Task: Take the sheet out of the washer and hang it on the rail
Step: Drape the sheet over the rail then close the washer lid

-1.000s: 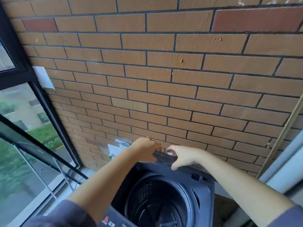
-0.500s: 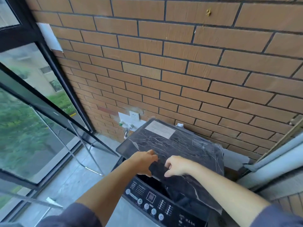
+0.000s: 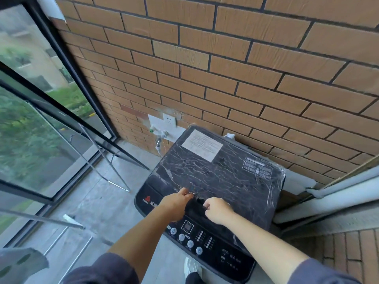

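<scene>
**A:** Brick wall [image 3: 225, 68] behind, window [image 3: 30, 119] to the left. The washer [image 3: 148, 193] stands against the wall, just right of a socket [image 3: 169, 119] and tap [image 3: 161, 136].

**B:** Lid?

**A:** The lid [image 3: 221, 173] now lies flat over the tub. Half a second ago it was tilted halfway down. A second ago it stood upright, with the drum bare.

**B:** Hands?

**A:** Left hand [image 3: 177, 202] and right hand [image 3: 217, 210] are side by side at the lid's front edge. Their fingers are curled onto it, just above the control panel [image 3: 205, 242].

**B:** Sheet?

**A:** A grey spotted cloth [image 3: 20, 263] shows in the bottom-left corner, near the metal rail [image 3: 41, 219]. Cannot tell whether it hangs there.
</scene>
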The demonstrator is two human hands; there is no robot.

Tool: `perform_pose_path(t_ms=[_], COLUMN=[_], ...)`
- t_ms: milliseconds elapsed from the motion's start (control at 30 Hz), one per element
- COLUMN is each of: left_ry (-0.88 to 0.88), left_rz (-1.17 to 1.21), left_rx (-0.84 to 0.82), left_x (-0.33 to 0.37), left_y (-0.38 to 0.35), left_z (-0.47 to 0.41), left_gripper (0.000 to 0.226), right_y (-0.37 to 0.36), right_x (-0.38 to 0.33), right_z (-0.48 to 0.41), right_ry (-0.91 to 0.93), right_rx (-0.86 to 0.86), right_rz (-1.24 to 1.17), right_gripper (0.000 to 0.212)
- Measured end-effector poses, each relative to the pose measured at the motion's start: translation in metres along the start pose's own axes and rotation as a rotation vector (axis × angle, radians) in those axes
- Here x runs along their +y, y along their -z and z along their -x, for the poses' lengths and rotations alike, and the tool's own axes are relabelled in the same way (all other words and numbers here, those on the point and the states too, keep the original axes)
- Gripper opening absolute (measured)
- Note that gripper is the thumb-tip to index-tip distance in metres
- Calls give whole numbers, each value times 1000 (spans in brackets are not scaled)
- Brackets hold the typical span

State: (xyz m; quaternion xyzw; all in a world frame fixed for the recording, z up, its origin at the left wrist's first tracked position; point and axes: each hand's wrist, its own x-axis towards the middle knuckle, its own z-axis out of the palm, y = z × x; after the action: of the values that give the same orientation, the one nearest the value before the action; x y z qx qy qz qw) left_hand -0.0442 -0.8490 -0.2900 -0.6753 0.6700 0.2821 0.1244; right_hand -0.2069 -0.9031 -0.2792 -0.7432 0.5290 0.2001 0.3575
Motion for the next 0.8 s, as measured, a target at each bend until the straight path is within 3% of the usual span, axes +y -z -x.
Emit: perform_pose_path(t_ms=[300, 533, 667, 800], left_ry=[32, 258, 342, 427], left_rz=[324, 811, 1100, 1282], left_rx=[67, 343, 508, 682], left_x=[-3, -24, -47, -68], left_y=[-4, 4, 4, 0], left_z=[7, 69, 130, 193], left_gripper=[60, 36, 19, 23], right_y=[-9, -1, -7, -21], right_x=[-3, -51, -102, -155], right_z=[0, 8, 22, 50], right_ry=[4, 192, 332, 476], right_rx=[38, 132, 68, -2], right_rz=[-76, -320, -395, -448], right_gripper=[35, 28, 19, 17])
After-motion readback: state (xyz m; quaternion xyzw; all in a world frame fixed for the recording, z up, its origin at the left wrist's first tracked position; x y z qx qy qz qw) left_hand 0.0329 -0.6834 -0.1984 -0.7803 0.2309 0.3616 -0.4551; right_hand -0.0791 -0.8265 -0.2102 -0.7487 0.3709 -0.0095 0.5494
